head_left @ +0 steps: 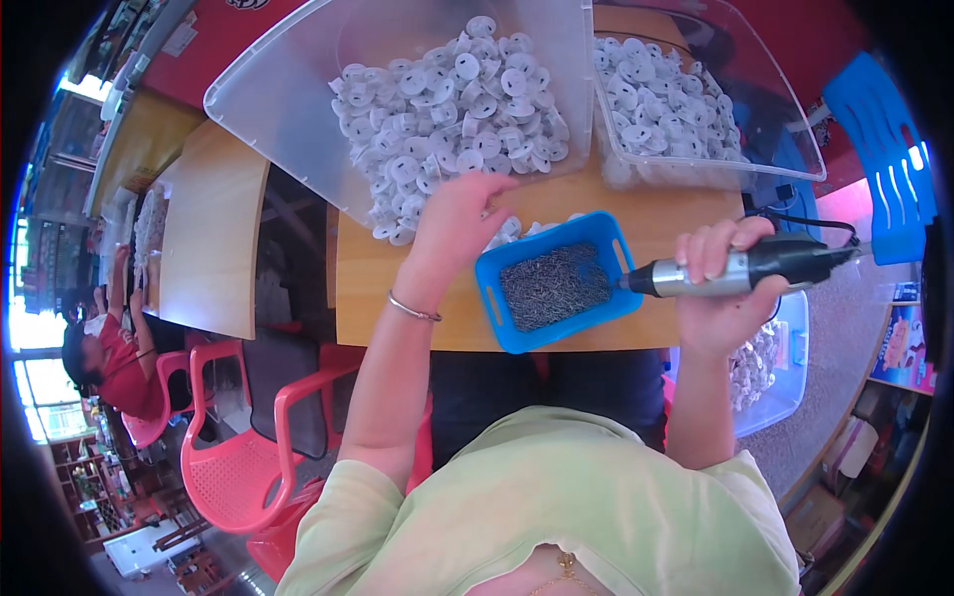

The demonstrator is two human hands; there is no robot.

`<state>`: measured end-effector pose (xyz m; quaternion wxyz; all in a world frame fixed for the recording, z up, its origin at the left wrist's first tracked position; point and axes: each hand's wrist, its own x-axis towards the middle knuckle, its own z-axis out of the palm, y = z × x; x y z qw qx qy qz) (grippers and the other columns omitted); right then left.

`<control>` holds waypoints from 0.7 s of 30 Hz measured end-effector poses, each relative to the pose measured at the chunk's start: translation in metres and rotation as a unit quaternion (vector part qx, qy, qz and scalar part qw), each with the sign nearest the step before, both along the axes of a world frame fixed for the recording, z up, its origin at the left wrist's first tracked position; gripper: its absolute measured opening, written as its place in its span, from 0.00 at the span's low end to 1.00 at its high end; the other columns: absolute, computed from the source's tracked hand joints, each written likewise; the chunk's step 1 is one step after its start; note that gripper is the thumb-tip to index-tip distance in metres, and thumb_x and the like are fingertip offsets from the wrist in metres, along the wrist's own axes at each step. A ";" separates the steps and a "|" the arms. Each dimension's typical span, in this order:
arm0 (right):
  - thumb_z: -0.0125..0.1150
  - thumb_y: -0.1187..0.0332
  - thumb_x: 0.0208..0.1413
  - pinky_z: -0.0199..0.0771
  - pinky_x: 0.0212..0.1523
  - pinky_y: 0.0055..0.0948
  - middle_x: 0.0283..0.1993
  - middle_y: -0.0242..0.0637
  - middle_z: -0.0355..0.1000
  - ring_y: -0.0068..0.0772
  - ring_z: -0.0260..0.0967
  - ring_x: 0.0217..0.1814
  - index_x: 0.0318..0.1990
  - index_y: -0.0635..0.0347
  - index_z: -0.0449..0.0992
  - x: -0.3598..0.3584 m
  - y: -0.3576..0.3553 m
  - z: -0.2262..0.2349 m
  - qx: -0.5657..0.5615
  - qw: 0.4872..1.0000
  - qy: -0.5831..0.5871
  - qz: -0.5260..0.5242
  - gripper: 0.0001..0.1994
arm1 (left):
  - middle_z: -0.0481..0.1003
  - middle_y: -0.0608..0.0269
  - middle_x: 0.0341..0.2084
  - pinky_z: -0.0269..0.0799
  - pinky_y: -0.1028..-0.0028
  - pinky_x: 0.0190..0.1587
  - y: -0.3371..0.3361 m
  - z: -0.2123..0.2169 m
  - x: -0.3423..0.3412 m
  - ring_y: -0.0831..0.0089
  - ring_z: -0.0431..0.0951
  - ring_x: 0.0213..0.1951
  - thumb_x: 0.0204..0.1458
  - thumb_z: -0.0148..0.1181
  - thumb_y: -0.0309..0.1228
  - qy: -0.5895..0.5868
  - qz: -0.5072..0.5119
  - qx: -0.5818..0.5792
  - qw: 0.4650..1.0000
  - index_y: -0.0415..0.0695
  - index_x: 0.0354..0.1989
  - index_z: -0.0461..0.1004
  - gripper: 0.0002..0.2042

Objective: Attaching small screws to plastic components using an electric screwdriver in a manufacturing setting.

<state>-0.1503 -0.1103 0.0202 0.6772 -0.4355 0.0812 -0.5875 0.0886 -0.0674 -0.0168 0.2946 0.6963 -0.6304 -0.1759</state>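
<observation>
My right hand is wrapped round an electric screwdriver with a silver and black body. Its black nose points left, and the tip reaches the right end of a small blue basket. Inside the basket lies a heap of small dark screws. My left hand is at the near edge of a pile of round white plastic parts, its fingers curled together. What they hold, if anything, is too small to tell. The pile spills from a large clear bin lying open toward me.
A second clear bin with similar white parts stands at the right on the wooden table. Below right is a translucent tub of parts. Pink chairs stand at the left, where another person sits at another table.
</observation>
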 end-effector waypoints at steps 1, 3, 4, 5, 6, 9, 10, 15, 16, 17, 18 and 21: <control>0.52 0.45 0.44 0.53 0.30 0.25 0.22 0.28 0.55 0.22 0.53 0.22 0.33 0.53 0.57 0.006 0.000 -0.004 -0.004 1.000 0.014 -0.002 0.23 | 0.71 0.57 0.26 0.67 0.72 0.32 0.003 -0.007 0.004 0.67 0.72 0.28 0.40 0.55 0.26 -0.002 0.003 0.001 1.000 0.42 0.35 0.72 0.11; 0.52 0.44 0.44 0.54 0.30 0.26 0.22 0.29 0.55 0.22 0.53 0.22 0.33 0.53 0.56 0.012 -0.001 -0.013 -0.014 0.998 0.056 -0.011 0.23 | 0.70 0.56 0.24 0.66 0.67 0.32 0.006 -0.015 0.006 0.61 0.71 0.30 0.38 0.55 0.27 -0.030 -0.013 0.032 0.999 0.43 0.32 0.73 0.10; 0.53 0.44 0.44 0.55 0.31 0.26 0.22 0.29 0.55 0.22 0.54 0.23 0.33 0.53 0.56 0.015 -0.001 -0.016 -0.024 0.996 0.081 -0.021 0.23 | 0.70 0.56 0.24 0.66 0.67 0.32 0.006 -0.018 0.007 0.61 0.71 0.30 0.38 0.55 0.27 -0.029 -0.013 0.032 0.999 0.43 0.32 0.73 0.10; 0.57 0.52 0.44 0.61 0.32 0.29 0.22 0.33 0.61 0.25 0.60 0.24 0.35 0.57 0.57 0.017 -0.002 -0.023 -0.034 0.998 0.048 -0.017 0.22 | 0.70 0.57 0.23 0.66 0.67 0.32 0.004 -0.020 0.008 0.61 0.70 0.30 0.37 0.56 0.27 -0.045 -0.036 0.033 0.998 0.44 0.30 0.73 0.09; 0.57 0.52 0.44 0.61 0.32 0.29 0.22 0.33 0.61 0.25 0.60 0.24 0.35 0.57 0.57 0.019 -0.002 -0.025 -0.034 0.998 0.049 -0.017 0.22 | 0.69 0.58 0.22 0.66 0.67 0.32 0.002 -0.020 0.009 0.61 0.70 0.30 0.36 0.56 0.27 -0.062 -0.058 0.033 0.996 0.44 0.29 0.73 0.09; 0.60 0.59 0.43 0.63 0.32 0.27 0.22 0.35 0.62 0.25 0.62 0.25 0.35 0.60 0.58 0.024 -0.002 -0.032 -0.067 0.994 0.084 -0.030 0.20 | 0.70 0.59 0.23 0.66 0.66 0.33 0.001 -0.020 0.011 0.60 0.70 0.31 0.36 0.55 0.26 -0.084 -0.081 0.045 0.992 0.45 0.29 0.73 0.08; 0.60 0.59 0.43 0.63 0.32 0.27 0.22 0.35 0.62 0.25 0.62 0.25 0.35 0.60 0.58 0.025 -0.001 -0.033 -0.068 0.994 0.084 -0.030 0.20 | 0.70 0.59 0.23 0.66 0.66 0.33 0.001 -0.021 0.013 0.60 0.70 0.31 0.36 0.55 0.26 -0.084 -0.080 0.045 0.992 0.45 0.29 0.73 0.08; 0.60 0.60 0.42 0.64 0.32 0.26 0.23 0.34 0.63 0.24 0.62 0.25 0.35 0.60 0.58 0.030 0.002 -0.038 -0.061 0.992 0.110 -0.026 0.20 | 0.70 0.61 0.27 0.66 0.67 0.35 0.004 -0.023 0.019 0.62 0.69 0.35 0.36 0.54 0.25 -0.044 -0.147 0.044 0.987 0.47 0.30 0.73 0.09; 0.60 0.60 0.42 0.64 0.32 0.26 0.23 0.34 0.63 0.24 0.62 0.25 0.35 0.60 0.58 0.031 0.002 -0.039 -0.061 0.992 0.110 -0.025 0.20 | 0.70 0.61 0.27 0.66 0.67 0.35 0.005 -0.022 0.018 0.62 0.69 0.35 0.36 0.54 0.25 -0.044 -0.146 0.045 0.987 0.47 0.30 0.73 0.09; 0.60 0.59 0.42 0.64 0.32 0.26 0.23 0.34 0.63 0.24 0.62 0.25 0.34 0.60 0.58 0.030 0.002 -0.040 -0.065 0.990 0.119 -0.026 0.20 | 0.69 0.62 0.27 0.66 0.67 0.34 0.006 -0.019 0.017 0.63 0.69 0.35 0.36 0.54 0.24 -0.044 -0.149 0.050 0.987 0.48 0.30 0.73 0.09; 0.60 0.59 0.42 0.64 0.32 0.26 0.23 0.34 0.63 0.24 0.62 0.25 0.34 0.60 0.58 0.030 0.001 -0.040 -0.069 0.989 0.128 -0.028 0.20 | 0.69 0.62 0.28 0.67 0.67 0.34 0.006 -0.017 0.016 0.63 0.68 0.35 0.35 0.54 0.24 -0.043 -0.151 0.056 0.986 0.48 0.30 0.73 0.10; 0.60 0.57 0.42 0.63 0.32 0.26 0.22 0.34 0.62 0.24 0.61 0.25 0.34 0.60 0.58 0.030 0.001 -0.036 -0.070 0.991 0.103 -0.041 0.21 | 0.68 0.63 0.27 0.67 0.68 0.34 0.006 -0.017 0.012 0.63 0.69 0.35 0.35 0.54 0.23 -0.081 -0.143 0.035 0.986 0.47 0.29 0.73 0.10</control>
